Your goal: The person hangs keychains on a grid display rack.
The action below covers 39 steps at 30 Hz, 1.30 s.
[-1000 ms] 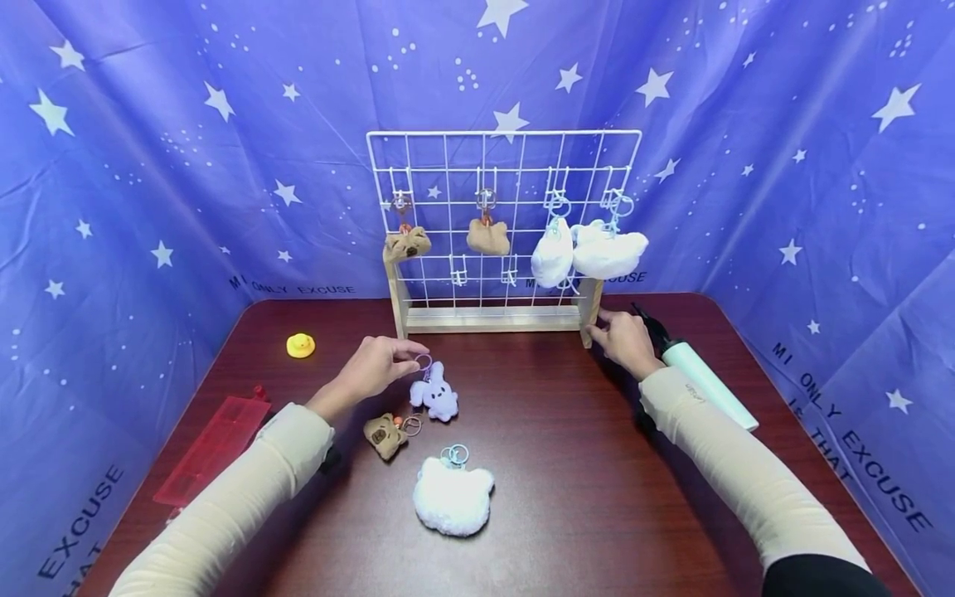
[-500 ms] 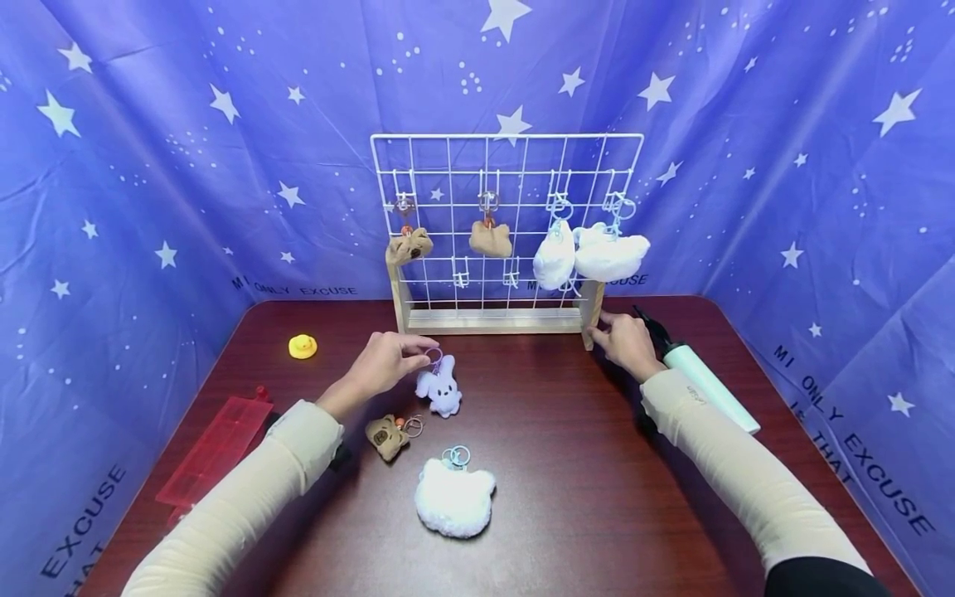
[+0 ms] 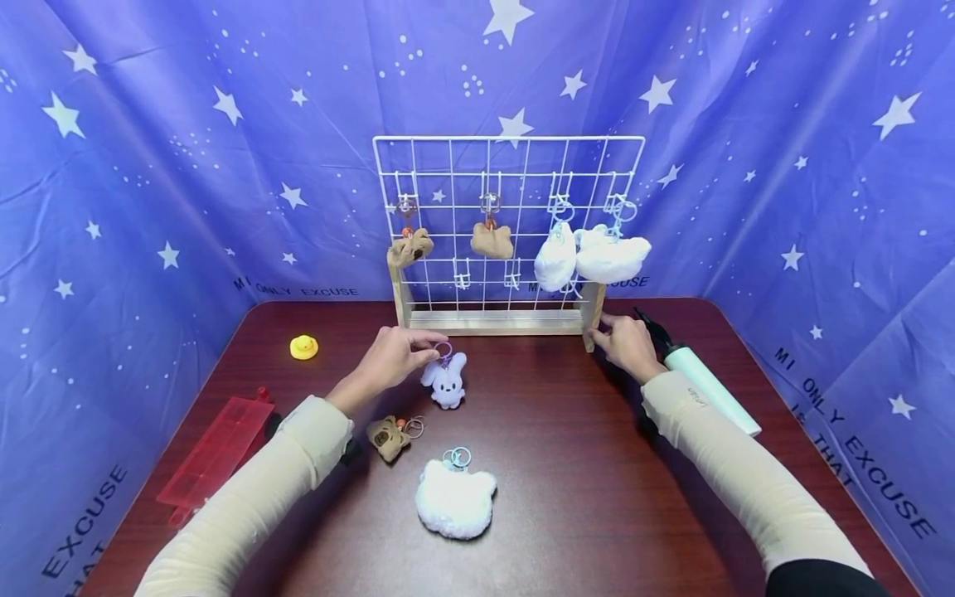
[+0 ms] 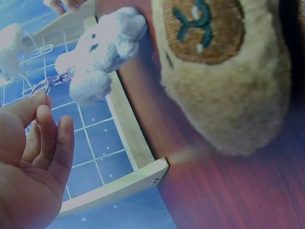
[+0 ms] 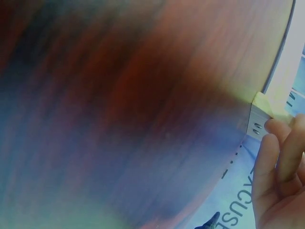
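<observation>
My left hand (image 3: 388,361) pinches the purple ring of a lavender plush dog keychain (image 3: 448,385) between thumb and forefinger. The plush dangles below it, and the left wrist view shows it too (image 4: 107,50). At the right end of the white wire grid rack (image 3: 507,322), my right hand (image 3: 627,340) grips the wooden foot, seen close in the right wrist view (image 5: 259,117). A brown bear keychain (image 3: 388,438) lies near my left wrist. A white fluffy keychain (image 3: 455,500) lies closer to me.
Two brown plush keychains (image 3: 492,240) and two white ones (image 3: 613,259) hang from grid hooks. Lower hooks (image 3: 462,278) hang in the middle. A yellow duck (image 3: 303,347) and red tray (image 3: 220,448) are at left, a mint-coloured pump-like cylinder (image 3: 712,390) at right.
My left hand has moved right and slightly away from me, lifting the lavender plush dog more upright by its ring. The right hand has stayed at the rack's foot.
</observation>
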Motion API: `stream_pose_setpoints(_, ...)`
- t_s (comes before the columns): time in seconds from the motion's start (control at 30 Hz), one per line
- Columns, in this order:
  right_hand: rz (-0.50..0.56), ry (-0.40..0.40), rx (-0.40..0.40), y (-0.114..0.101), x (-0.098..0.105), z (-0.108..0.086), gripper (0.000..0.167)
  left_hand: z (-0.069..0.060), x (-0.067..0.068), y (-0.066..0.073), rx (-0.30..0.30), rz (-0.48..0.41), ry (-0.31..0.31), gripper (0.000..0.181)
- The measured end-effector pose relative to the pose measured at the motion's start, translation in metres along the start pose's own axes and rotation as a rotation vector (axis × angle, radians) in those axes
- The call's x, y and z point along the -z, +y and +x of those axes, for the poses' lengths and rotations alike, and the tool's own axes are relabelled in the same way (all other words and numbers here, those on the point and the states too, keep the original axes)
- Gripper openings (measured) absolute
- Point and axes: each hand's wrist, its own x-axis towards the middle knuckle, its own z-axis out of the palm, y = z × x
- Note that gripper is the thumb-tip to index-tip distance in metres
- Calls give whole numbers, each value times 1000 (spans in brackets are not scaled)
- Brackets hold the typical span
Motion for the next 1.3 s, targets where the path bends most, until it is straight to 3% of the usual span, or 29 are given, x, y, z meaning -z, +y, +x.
stream_pose_setpoints(0.17,5,8,5,0,1,0,51,4,2,1,-12,15,23,27)
stream_pose_setpoints(0.43,5,15,14,2,0,-2,52,14,3,1,41,26,41,30)
stream_pose_setpoints(0.97,-10,22,18,3,-2,-2,51,30,1,4,-16,14,94,30)
stream_pose_setpoints(1.3,-7,24,25,3,-3,1,51,43,1,9,15,-15,99,27)
